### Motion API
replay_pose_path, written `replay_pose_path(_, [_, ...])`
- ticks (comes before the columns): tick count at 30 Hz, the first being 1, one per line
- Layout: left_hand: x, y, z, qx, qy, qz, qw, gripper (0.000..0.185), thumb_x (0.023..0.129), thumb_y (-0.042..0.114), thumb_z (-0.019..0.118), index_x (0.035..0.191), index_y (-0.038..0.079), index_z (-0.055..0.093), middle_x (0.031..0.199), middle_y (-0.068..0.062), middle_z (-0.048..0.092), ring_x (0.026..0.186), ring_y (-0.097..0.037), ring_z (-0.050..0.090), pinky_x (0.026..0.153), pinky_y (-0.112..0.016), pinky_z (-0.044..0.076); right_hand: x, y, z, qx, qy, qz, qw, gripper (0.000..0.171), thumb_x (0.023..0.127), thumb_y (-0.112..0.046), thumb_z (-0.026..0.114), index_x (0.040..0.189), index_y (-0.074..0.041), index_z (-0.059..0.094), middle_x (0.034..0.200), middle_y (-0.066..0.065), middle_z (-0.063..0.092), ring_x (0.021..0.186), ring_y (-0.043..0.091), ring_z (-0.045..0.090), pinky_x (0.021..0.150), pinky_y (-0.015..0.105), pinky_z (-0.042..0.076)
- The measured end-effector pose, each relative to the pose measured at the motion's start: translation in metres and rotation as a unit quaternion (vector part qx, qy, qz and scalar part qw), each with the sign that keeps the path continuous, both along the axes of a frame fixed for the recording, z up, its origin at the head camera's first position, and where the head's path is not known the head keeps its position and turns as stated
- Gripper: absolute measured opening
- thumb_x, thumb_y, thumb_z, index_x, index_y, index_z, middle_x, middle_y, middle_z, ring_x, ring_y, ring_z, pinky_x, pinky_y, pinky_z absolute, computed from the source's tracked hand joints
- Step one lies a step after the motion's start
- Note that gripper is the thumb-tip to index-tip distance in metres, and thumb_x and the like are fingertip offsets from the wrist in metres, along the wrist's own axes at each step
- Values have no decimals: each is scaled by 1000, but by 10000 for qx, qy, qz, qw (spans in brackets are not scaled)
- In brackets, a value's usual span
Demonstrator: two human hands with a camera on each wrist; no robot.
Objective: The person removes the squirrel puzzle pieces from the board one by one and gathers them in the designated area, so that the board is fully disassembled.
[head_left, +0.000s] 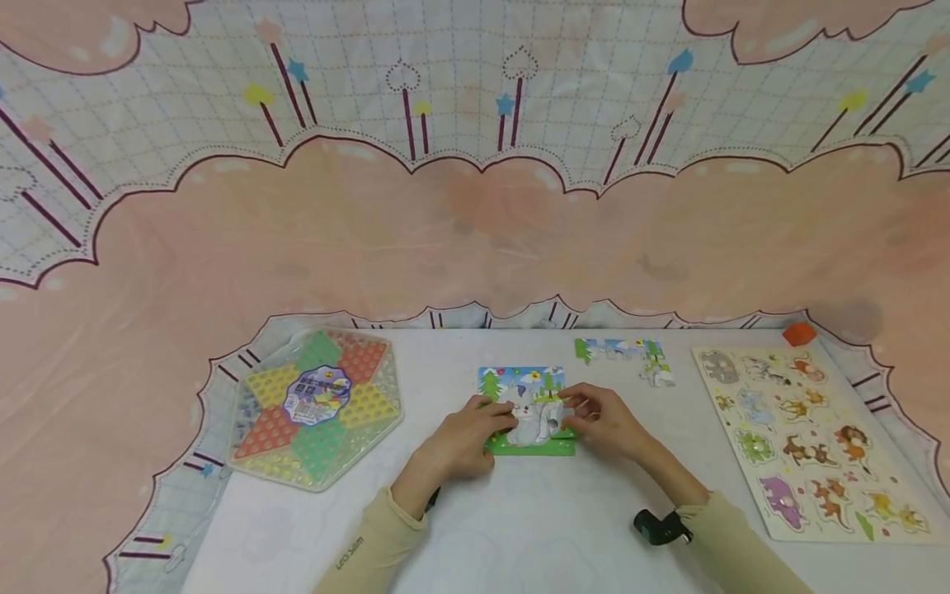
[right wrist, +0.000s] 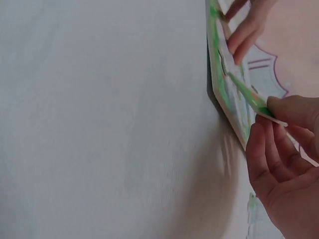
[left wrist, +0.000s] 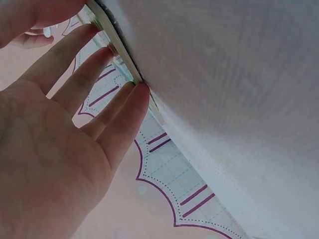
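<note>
A small jigsaw puzzle [head_left: 529, 450] lies on the white table in front of me. Its picture has a grey-white cartoon animal, green trees and grass. My left hand [head_left: 463, 437] rests on its left part, and in the left wrist view the extended fingertips touch the board along its edge. At the right side my right hand [head_left: 604, 417] pinches a green-and-white puzzle piece [right wrist: 254, 102] between thumb and fingers. That piece is tilted up, with its far end low against the puzzle in the right wrist view. My hands cover parts of the picture.
More puzzle pieces [head_left: 656, 371] lie in a bent strip behind my right hand. A hexagonal checkers box [head_left: 256, 384] is at left. On the right lies a wooden animal peg board [head_left: 742, 462], with an orange-red block [head_left: 799, 333] behind it. A patterned cloth [head_left: 445, 239] hangs behind the table.
</note>
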State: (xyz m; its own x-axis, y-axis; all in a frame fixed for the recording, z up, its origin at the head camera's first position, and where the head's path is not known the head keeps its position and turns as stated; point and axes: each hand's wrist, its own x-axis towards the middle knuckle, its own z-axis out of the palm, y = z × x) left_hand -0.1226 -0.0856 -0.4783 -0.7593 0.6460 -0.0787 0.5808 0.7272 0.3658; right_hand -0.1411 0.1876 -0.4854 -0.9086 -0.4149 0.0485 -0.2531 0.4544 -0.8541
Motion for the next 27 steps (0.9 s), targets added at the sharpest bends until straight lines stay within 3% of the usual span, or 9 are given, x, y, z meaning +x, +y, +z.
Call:
replay_pose_path(12, [4, -2, -4, 120, -5, 7, 9999, 62, 75, -1, 61, 135, 17, 62, 148, 1, 47, 134, -25, 39, 82, -40, 51, 4, 42, 0, -449, -299, -1065, 9928, 34, 86, -1, 72, 117, 7, 64, 95, 18, 66, 78, 15, 65, 61, 28, 55])
replay_pose_path(27, [0, -2, 0, 78, 34, 4, 10000, 62, 75, -1, 61, 135, 16, 62, 148, 1, 48, 134, -25, 39, 80, -39, 51, 2, 104, -1, -573, -395, -1627, 9842, 36, 90, -2, 69, 120, 14, 59, 98, 23, 66, 75, 5, 66, 62, 31, 57])
